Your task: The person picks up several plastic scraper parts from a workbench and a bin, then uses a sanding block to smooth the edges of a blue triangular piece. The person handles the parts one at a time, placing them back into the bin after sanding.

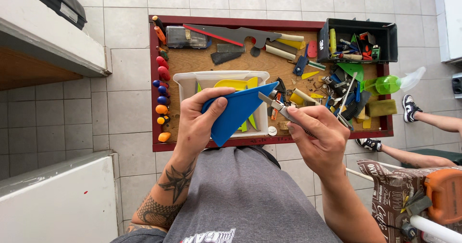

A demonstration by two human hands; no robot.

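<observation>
- We see the left hand closed around a blue wedge-shaped plastic scraper, thumb across its face, fingers behind; the scraper's tip points up and to the right, above a clear plastic tub.
- The right hand is curled tight around a metal utility knife, whose blade end sits right at the scraper's upper edge; whether they touch, we cannot tell.
- The tub holds yellow and green plastic pieces and stands on a red-rimmed wooden tray on a tiled floor.
- Along the tray's left rim runs a row of tool handles in red, blue and orange.
- At the tray's top edge lie a small clear case with a dark inside, a long grey cut-out template with a red strip, and cream-coloured rolls.
- A black open toolbox with a small white mark on its end wall stands in the tray's top right corner, full of small tools.
- A green spray bottle lies over the right rim, a yellowish sponge block just below it.
- At bottom right is a brown printed bag with white lettering, beside an orange tool.
- Another person's legs and sneakers show at the right.
</observation>
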